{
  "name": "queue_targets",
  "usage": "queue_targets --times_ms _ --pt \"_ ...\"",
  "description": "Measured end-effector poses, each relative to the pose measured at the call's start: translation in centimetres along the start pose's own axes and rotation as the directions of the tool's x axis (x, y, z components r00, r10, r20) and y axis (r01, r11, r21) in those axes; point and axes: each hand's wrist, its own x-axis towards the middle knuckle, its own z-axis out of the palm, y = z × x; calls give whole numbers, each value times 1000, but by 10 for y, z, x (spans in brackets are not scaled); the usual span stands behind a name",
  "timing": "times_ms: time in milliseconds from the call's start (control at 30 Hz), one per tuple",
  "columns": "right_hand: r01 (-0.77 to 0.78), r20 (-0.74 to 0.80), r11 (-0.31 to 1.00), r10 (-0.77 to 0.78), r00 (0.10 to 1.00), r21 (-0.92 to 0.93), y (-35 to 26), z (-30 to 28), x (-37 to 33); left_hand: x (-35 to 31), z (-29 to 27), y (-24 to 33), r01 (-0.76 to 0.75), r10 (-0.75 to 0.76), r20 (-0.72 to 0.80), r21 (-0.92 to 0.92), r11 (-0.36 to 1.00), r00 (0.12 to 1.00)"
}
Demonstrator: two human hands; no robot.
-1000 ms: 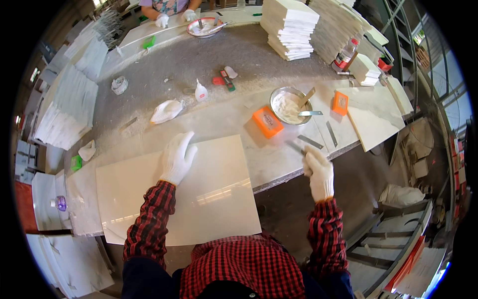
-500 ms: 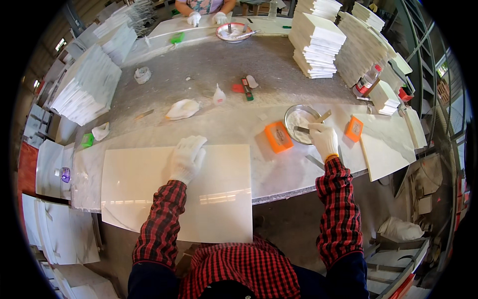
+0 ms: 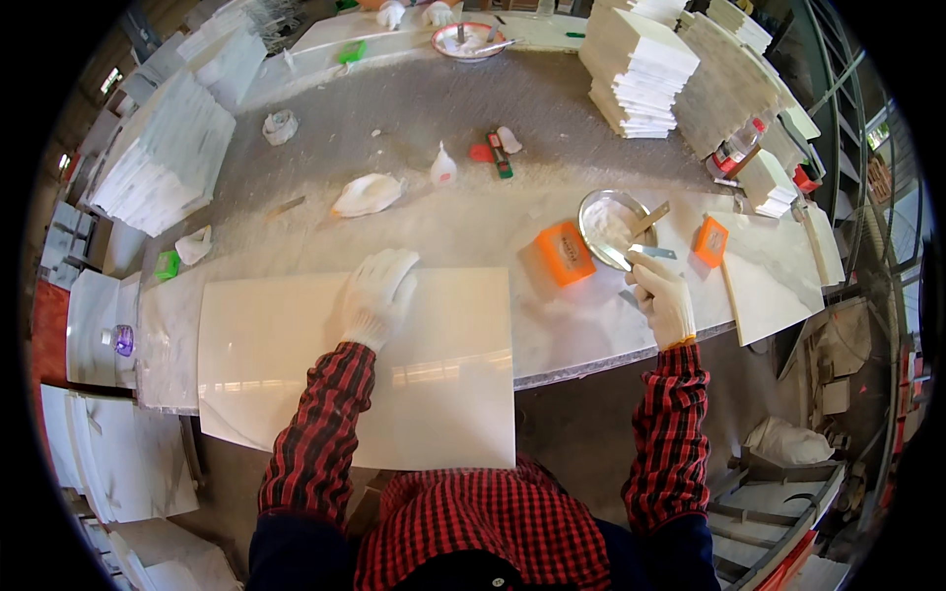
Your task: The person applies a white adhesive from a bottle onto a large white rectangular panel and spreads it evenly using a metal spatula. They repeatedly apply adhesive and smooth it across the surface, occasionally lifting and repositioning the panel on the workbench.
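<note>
My left hand [image 3: 379, 295], in a white knit glove, lies flat and open on a glossy cream-white stone slab [image 3: 448, 325] that overhangs the table's near edge. At the right, my gloved right hand [image 3: 662, 303] is closed beside the near rim of a round metal bowl [image 3: 587, 209] of white paste. A small metal putty knife [image 3: 658, 252] juts out above its fingers, its blade pointing right; the grip is mostly hidden by the glove. A second flat tan-handled scraper [image 3: 652, 217] leans in the bowl.
Orange boxes [image 3: 565, 254] [image 3: 710, 241] flank the bowl. A crumpled white cloth [image 3: 368, 195], a small white squeeze bottle [image 3: 443, 165] and a green-and-red cutter [image 3: 501, 156] lie beyond. Slab stacks [image 3: 645, 64] stand far right and left [image 3: 168, 148]. Across the table show another person's gloved hands [image 3: 414, 14].
My right hand has drawn back from the bowl toward me, and the knife blade, formerly over the paste pointing left, now points right. My left hand stays on the slab. The view has shifted slightly.
</note>
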Motion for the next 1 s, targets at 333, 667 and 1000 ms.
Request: queue_targets --times_ms 333,667,1000 --pt "26 149 982 2 989 -188 41 64 -56 -2 8 -7 -56 54 -98 -24 998 994" --pt "322 66 847 -326 943 -422 90 115 -75 0 7 -7 -29 26 -50 -54 998 998" --pt "338 -194 786 -493 848 -517 116 70 -86 -2 8 -8 -58 53 -81 -54 997 995"
